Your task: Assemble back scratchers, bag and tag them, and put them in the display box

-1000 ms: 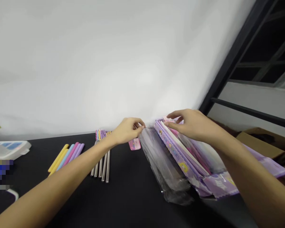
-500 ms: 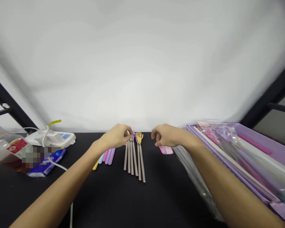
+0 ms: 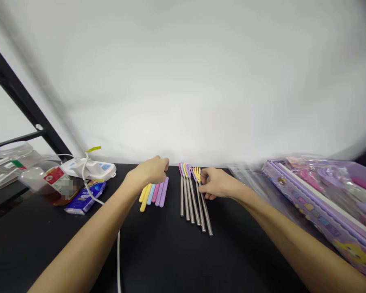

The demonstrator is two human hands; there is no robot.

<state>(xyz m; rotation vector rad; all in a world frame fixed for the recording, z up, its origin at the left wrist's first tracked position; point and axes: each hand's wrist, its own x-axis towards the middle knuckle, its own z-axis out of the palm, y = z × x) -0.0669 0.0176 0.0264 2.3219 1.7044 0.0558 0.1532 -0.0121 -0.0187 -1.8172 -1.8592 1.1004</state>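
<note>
Several back scratchers (image 3: 190,203) with metal rods and coloured hand-shaped heads lie side by side in the middle of the black table. My right hand (image 3: 216,184) is closed at the rightmost one, thumb and forefinger at the neck of the yellow back scratcher (image 3: 205,213). To their left lies a row of coloured handle sleeves (image 3: 149,195) in yellow, blue, pink and purple. Over the far ends of these sleeves is my left hand (image 3: 152,170), fingers curled down and pressed together. Its fingertips are hidden, so whether it grips a sleeve does not show.
On the right, a purple box (image 3: 311,215) holds wrapped items, with clear plastic bags (image 3: 256,183) beside it. At left are a power strip (image 3: 108,169), a blue packet (image 3: 87,198), a plastic jar (image 3: 36,179) and a white cable (image 3: 118,260). A white wall (image 3: 183,101) stands behind.
My left hand has gone from the back scratchers' heads to the coloured sleeves. My right hand has come over to the yellow back scratcher. The view has shifted, showing more on the left.
</note>
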